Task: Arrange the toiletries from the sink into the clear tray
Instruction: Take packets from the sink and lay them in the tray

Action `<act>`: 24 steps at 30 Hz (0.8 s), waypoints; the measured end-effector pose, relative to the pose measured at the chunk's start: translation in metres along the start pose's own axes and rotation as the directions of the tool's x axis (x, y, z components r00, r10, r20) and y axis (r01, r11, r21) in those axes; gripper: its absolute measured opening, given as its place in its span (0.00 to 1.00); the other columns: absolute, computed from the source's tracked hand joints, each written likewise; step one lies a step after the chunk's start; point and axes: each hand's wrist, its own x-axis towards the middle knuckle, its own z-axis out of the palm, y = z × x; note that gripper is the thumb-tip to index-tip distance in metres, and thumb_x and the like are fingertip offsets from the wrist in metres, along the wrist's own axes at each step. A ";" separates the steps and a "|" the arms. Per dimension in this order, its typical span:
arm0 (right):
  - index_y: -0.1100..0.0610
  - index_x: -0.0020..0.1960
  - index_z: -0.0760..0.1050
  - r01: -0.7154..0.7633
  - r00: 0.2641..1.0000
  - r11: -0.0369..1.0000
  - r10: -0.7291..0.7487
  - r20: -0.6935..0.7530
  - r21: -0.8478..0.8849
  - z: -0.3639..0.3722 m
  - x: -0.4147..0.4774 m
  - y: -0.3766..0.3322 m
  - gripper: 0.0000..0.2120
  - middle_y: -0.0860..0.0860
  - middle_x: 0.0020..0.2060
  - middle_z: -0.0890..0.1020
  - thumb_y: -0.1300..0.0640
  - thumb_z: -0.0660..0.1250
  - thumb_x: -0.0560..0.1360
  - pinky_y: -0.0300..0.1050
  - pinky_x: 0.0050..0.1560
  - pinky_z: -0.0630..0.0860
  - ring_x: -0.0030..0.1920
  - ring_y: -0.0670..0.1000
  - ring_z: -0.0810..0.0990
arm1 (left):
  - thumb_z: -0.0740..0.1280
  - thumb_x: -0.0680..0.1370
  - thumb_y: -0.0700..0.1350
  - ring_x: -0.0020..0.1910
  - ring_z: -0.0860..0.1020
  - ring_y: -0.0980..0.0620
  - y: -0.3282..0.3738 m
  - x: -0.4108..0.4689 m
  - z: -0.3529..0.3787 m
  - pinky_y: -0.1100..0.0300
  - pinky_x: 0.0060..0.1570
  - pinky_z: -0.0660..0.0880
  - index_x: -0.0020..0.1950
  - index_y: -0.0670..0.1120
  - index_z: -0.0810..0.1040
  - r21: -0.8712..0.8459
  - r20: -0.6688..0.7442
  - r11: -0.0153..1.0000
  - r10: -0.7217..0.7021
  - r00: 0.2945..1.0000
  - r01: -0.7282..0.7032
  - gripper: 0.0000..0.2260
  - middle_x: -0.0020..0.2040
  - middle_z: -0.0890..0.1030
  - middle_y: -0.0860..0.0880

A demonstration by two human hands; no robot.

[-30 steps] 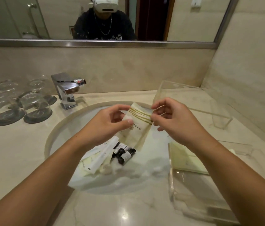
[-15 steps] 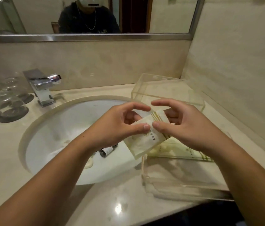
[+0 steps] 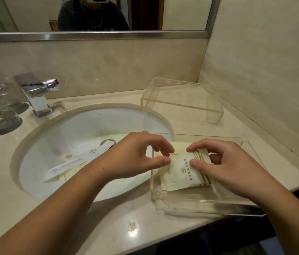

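Both hands hold 1 flat cream sachet (image 3: 182,173) with gold stripes and a gold flower mark. The left hand (image 3: 138,156) pinches its left edge between thumb and forefinger, and the right hand (image 3: 225,167) pinches the striped end the same way. The sachet lies low inside the clear acrylic tray (image 3: 205,204), over another pale packet (image 3: 179,146); whether they touch I cannot tell. The tray stands at the front edge of the beige marble countertop (image 3: 1,181), just right of the round white sink (image 3: 82,129). Long white packets (image 3: 66,167) lie in the basin. A chrome faucet (image 3: 36,94) stands at the countertop's back edge, and a clear acrylic cover (image 3: 181,96) sits near the back right corner.
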 end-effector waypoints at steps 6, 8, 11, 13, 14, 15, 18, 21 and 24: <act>0.36 0.50 0.81 0.009 0.999 0.969 -0.018 -0.032 -0.246 0.008 -0.006 0.007 0.10 0.36 0.45 0.83 0.42 0.75 0.69 0.32 0.43 0.72 0.45 0.38 0.79 | 0.73 0.76 0.58 0.58 0.74 0.66 -0.004 -0.002 0.006 0.67 0.57 0.71 0.58 0.62 0.82 0.098 0.022 0.995 0.020 1.000 -0.022 0.12 0.52 0.82 0.67; 0.37 0.50 0.80 0.035 0.998 0.954 -0.050 -0.042 -0.299 0.012 -0.007 0.008 0.11 0.35 0.46 0.82 0.40 0.75 0.69 0.30 0.44 0.71 0.46 0.37 0.78 | 0.72 0.76 0.59 0.59 0.72 0.66 -0.004 -0.001 0.009 0.63 0.59 0.69 0.59 0.63 0.81 0.115 0.042 0.993 0.021 0.999 -0.026 0.12 0.53 0.81 0.67; 0.39 0.51 0.79 0.067 0.996 0.922 -0.085 -0.031 -0.381 0.017 -0.006 0.010 0.13 0.36 0.48 0.79 0.39 0.75 0.69 0.26 0.44 0.66 0.47 0.32 0.73 | 0.72 0.76 0.58 0.59 0.71 0.64 -0.003 -0.001 0.011 0.60 0.59 0.68 0.59 0.63 0.81 0.137 0.059 0.990 0.032 0.998 -0.040 0.11 0.53 0.81 0.67; 0.37 0.53 0.78 0.066 0.996 0.913 -0.082 -0.022 -0.402 0.018 -0.007 0.011 0.14 0.37 0.49 0.77 0.38 0.74 0.69 0.26 0.45 0.65 0.48 0.33 0.72 | 0.71 0.77 0.58 0.58 0.71 0.62 -0.003 -0.001 0.011 0.57 0.60 0.69 0.59 0.63 0.81 0.140 0.057 0.989 0.038 0.998 -0.045 0.11 0.53 0.81 0.66; 0.36 0.54 0.77 0.066 0.997 0.914 -0.080 -0.020 -0.399 0.017 -0.007 0.011 0.15 0.36 0.50 0.76 0.37 0.74 0.69 0.26 0.45 0.65 0.48 0.33 0.72 | 0.71 0.77 0.58 0.58 0.71 0.62 -0.003 -0.001 0.011 0.56 0.61 0.69 0.59 0.63 0.81 0.141 0.056 0.989 0.040 0.998 -0.048 0.11 0.54 0.81 0.65; 0.34 0.55 0.76 0.069 0.997 0.917 -0.081 -0.015 -0.392 0.015 -0.008 0.011 0.15 0.36 0.50 0.75 0.38 0.73 0.70 0.26 0.45 0.66 0.49 0.32 0.73 | 0.71 0.77 0.57 0.59 0.71 0.62 -0.003 -0.001 0.011 0.55 0.62 0.69 0.60 0.63 0.81 0.143 0.053 0.988 0.044 0.998 -0.051 0.11 0.54 0.81 0.65; 0.34 0.57 0.76 0.075 0.997 0.921 -0.069 0.029 -0.383 0.010 -0.010 0.011 0.16 0.34 0.52 0.75 0.40 0.73 0.71 0.22 0.45 0.67 0.50 0.30 0.73 | 0.71 0.77 0.57 0.59 0.71 0.62 -0.004 -0.002 0.012 0.55 0.61 0.70 0.61 0.62 0.81 0.142 0.047 0.987 0.063 0.997 -0.069 0.12 0.54 0.81 0.64; 0.36 0.59 0.77 0.097 0.995 0.907 -0.075 0.069 -0.409 0.011 -0.008 0.012 0.17 0.34 0.52 0.76 0.42 0.74 0.71 0.24 0.46 0.68 0.50 0.33 0.74 | 0.71 0.77 0.56 0.59 0.71 0.60 -0.003 -0.002 0.012 0.55 0.60 0.70 0.58 0.61 0.82 0.139 0.064 0.987 0.074 0.995 -0.082 0.10 0.54 0.81 0.63; 0.37 0.57 0.78 0.104 0.994 0.909 -0.084 0.066 -0.404 0.013 -0.008 0.012 0.15 0.34 0.51 0.77 0.42 0.74 0.71 0.26 0.48 0.68 0.51 0.35 0.75 | 0.71 0.78 0.56 0.59 0.71 0.59 -0.004 -0.001 0.013 0.54 0.61 0.70 0.56 0.60 0.83 0.151 0.075 0.986 0.066 0.995 -0.076 0.08 0.54 0.81 0.63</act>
